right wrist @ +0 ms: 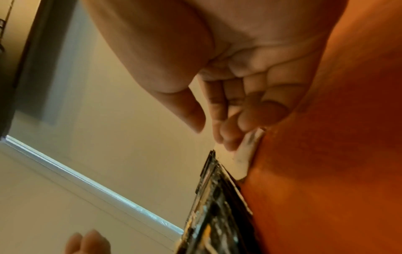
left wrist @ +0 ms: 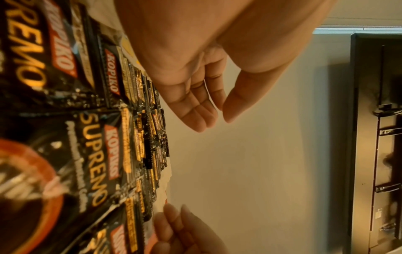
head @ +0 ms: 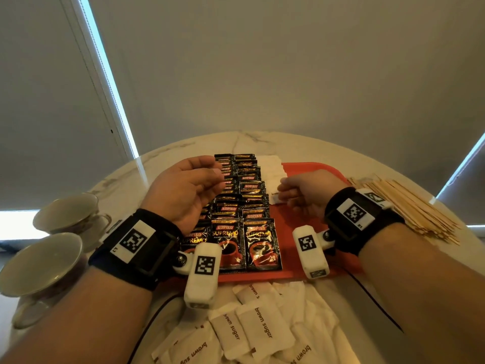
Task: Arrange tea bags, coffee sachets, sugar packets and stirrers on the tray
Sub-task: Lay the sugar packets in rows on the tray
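Observation:
A red tray (head: 301, 232) holds rows of overlapping black Kopiko coffee sachets (head: 246, 206), seen close up in the left wrist view (left wrist: 97, 154). A column of white sugar packets (head: 271, 169) lies just right of them. My left hand (head: 219, 179) hovers above the sachets with relaxed fingers (left wrist: 195, 120) and holds nothing. My right hand (head: 280, 191) is low on the tray beside the sachets. Its bent fingertips (right wrist: 228, 142) touch a white packet (right wrist: 245, 154) lying on the tray (right wrist: 326, 154), and the thumb stays apart from it.
Loose brown sugar packets (head: 262, 327) lie on the marble table in front of the tray. A heap of wooden stirrers (head: 404, 203) sits to the right of the tray. Two cups (head: 68, 214) (head: 42, 261) stand at the table's left edge.

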Action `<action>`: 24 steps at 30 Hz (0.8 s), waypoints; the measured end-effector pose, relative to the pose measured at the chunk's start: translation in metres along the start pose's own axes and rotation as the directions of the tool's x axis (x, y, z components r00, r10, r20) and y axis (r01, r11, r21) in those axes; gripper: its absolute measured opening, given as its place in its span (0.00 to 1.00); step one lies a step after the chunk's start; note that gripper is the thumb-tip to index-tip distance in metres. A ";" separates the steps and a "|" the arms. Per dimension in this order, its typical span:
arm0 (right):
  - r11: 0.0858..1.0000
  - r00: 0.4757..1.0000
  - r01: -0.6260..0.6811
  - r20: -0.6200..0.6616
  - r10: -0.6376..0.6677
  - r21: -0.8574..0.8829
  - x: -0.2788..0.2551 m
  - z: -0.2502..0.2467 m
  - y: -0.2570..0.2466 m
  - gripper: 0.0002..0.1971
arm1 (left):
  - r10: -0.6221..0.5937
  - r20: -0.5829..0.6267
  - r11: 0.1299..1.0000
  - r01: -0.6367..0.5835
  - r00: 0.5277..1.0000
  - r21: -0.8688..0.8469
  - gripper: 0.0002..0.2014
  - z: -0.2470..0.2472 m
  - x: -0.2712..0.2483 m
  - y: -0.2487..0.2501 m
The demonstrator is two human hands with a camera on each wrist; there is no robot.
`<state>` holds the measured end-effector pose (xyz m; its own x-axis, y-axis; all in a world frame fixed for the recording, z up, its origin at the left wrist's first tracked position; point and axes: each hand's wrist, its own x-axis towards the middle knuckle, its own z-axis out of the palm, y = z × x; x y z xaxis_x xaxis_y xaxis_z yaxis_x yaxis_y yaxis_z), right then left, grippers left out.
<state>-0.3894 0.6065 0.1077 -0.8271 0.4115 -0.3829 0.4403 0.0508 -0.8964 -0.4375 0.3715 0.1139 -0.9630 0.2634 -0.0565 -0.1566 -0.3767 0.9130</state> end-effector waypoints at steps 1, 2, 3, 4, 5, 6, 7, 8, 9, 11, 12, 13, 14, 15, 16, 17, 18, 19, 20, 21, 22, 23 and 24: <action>0.998 0.998 0.043 -0.048 -0.041 0.046 0.004 -0.001 -0.001 0.10 | -0.001 -0.003 1.000 0.001 1.000 -0.005 0.12 0.000 0.000 0.001; 0.990 0.990 0.099 -0.109 -0.087 0.105 0.010 -0.003 -0.002 0.10 | -0.001 -0.005 1.000 0.001 1.000 -0.011 0.12 -0.001 0.000 0.001; 0.976 0.980 0.146 -0.159 -0.119 0.165 0.014 -0.006 -0.004 0.11 | -0.001 -0.008 1.000 0.001 1.000 -0.015 0.11 -0.001 0.000 0.002; 0.961 0.974 0.170 -0.187 -0.131 0.216 0.018 -0.008 -0.007 0.14 | -0.002 -0.009 1.000 0.002 1.000 -0.019 0.10 -0.001 0.000 0.002; 0.949 0.975 0.169 -0.188 -0.121 0.266 0.020 -0.009 -0.009 0.18 | -0.004 -0.009 1.000 0.004 1.000 -0.024 0.10 -0.001 0.000 0.002; 0.934 0.981 0.144 -0.167 -0.093 0.326 0.024 -0.009 -0.011 0.24 | -0.007 -0.007 1.000 0.007 1.000 -0.029 0.09 -0.001 -0.001 0.002; 0.916 0.988 0.113 -0.139 -0.064 0.384 0.026 -0.009 -0.011 0.28 | -0.012 -0.006 0.999 0.012 1.000 -0.032 0.09 0.000 0.000 0.002; 0.902 0.993 0.089 -0.112 -0.045 0.423 0.030 -0.008 -0.011 0.32 | -0.018 -0.007 0.999 0.018 1.000 -0.032 0.09 0.000 0.000 0.001; 0.895 0.995 0.073 -0.091 -0.036 0.440 0.031 -0.007 -0.011 0.35 | -0.023 -0.012 0.999 0.023 1.000 -0.031 0.09 0.000 0.001 0.001; 0.896 0.997 0.065 -0.058 -0.044 0.439 0.031 -0.003 -0.011 0.38 | -0.030 -0.023 0.999 0.029 0.999 -0.032 0.08 -0.001 0.002 0.001; 0.893 0.998 0.064 -0.045 -0.049 0.446 0.031 -0.001 -0.010 0.38 | -0.032 -0.025 0.999 0.031 0.999 -0.035 0.08 -0.001 0.003 0.002; 0.888 0.998 0.061 -0.032 -0.052 0.456 0.031 0.000 -0.010 0.38 | -0.034 -0.025 0.999 0.033 0.999 -0.038 0.08 -0.002 0.003 0.002; 0.886 0.998 0.057 -0.023 -0.052 0.460 0.032 0.000 -0.010 0.39 | -0.036 -0.023 0.999 0.036 0.999 -0.038 0.08 -0.002 0.004 0.002; 0.890 0.999 0.052 -0.013 -0.051 0.454 0.033 0.000 -0.011 0.39 | -0.039 -0.020 0.999 0.038 0.999 -0.037 0.07 -0.002 0.004 0.002; 0.896 0.999 0.046 -0.006 -0.049 0.443 0.034 -0.001 -0.012 0.40 | -0.040 -0.018 0.999 0.040 0.999 -0.037 0.07 -0.002 0.004 0.002; 0.900 0.999 0.049 -0.006 -0.051 0.433 0.036 -0.002 -0.014 0.40 | -0.042 -0.019 0.998 0.041 0.999 -0.039 0.07 -0.003 0.005 0.002; 0.901 0.999 0.053 -0.012 -0.053 0.430 0.038 -0.002 -0.017 0.40 | -0.043 -0.022 0.998 0.042 0.999 -0.045 0.07 -0.003 0.005 0.002; 0.901 0.998 0.062 -0.019 -0.059 0.429 0.039 -0.002 -0.020 0.40 | -0.044 -0.025 0.998 0.042 0.999 -0.052 0.07 -0.004 0.005 0.002; 0.902 0.998 0.068 -0.019 -0.066 0.425 0.040 -0.002 -0.023 0.40 | -0.046 -0.028 0.997 0.045 0.999 -0.058 0.08 -0.004 0.004 0.003; 0.906 0.998 0.068 -0.012 -0.069 0.417 0.040 -0.001 -0.027 0.41 | -0.050 -0.033 0.997 0.048 0.998 -0.060 0.08 -0.004 0.004 0.003; 0.912 0.998 0.064 -0.007 -0.067 0.404 0.040 0.001 -0.029 0.41 | -0.054 -0.039 0.997 0.052 0.998 -0.060 0.08 -0.004 0.004 0.004; 0.917 0.998 0.057 -0.007 -0.060 0.394 0.039 0.002 -0.030 0.42 | -0.059 -0.043 0.997 0.057 0.997 -0.057 0.08 -0.003 0.002 0.005; 0.917 0.999 0.053 -0.019 -0.049 0.396 0.036 0.003 -0.030 0.43 | -0.063 -0.046 0.997 0.060 0.997 -0.056 0.07 -0.002 0.001 0.005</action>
<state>-0.4336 0.6171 0.1204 -0.8412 0.4253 -0.3339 0.2214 -0.2924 -0.9303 -0.4398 0.3677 0.1177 -0.9603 0.2458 -0.1320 -0.2262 -0.4095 0.8838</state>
